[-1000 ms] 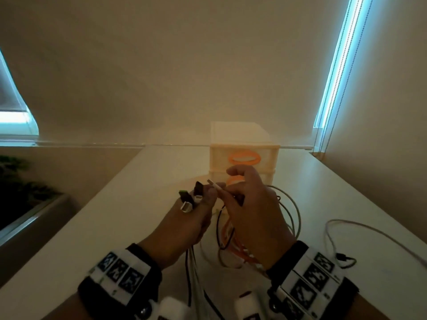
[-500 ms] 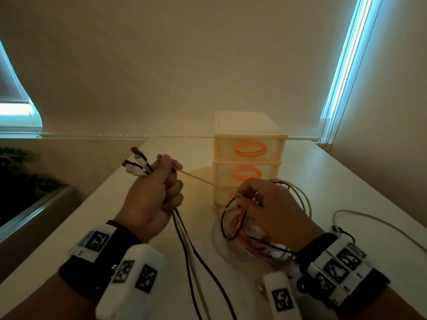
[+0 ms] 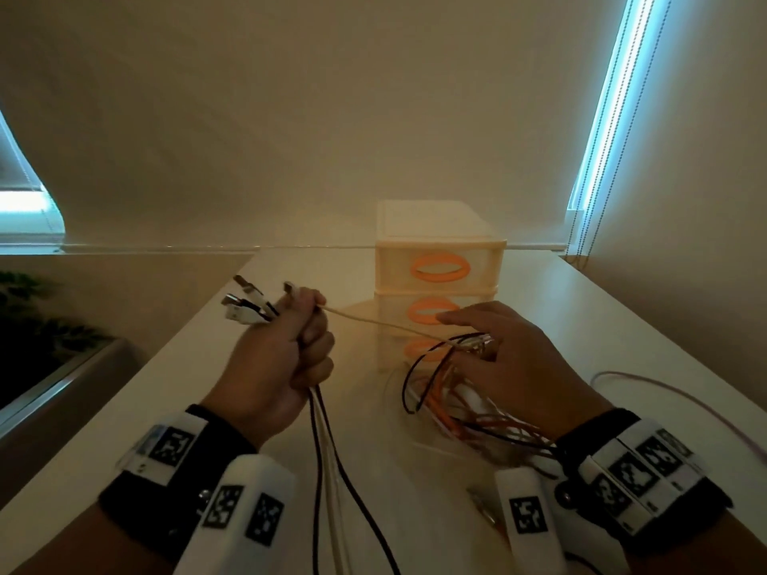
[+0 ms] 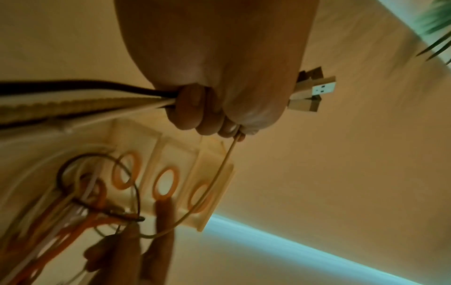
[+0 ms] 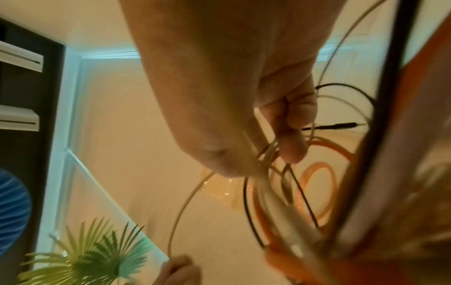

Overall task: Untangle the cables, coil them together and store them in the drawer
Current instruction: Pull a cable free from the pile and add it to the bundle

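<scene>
— So why is the drawer unit [image 3: 440, 267] parked at twelve o'clock on the table [image 3: 174, 367], all three drawers shut?
— Probably so it waits within reach; nothing is coiled, so nothing goes in.

— And the cables [image 3: 456, 400]?
— Mostly a loose orange, black and white heap in front of the unit, at about two o'clock from the left hand [image 3: 278, 359]. That hand is a tight fist round several strands, their plug ends [image 3: 245, 305] fanned out toward ten o'clock. Gathering the ends together likely gives the coil a common start.

— What about the right hand [image 3: 510, 367]?
— Its fingers are curled into the heap, pinching a few strands. The thin cream cable [image 3: 373, 323] runs between the two hands, seemingly pulled to free it from the tangle.
</scene>
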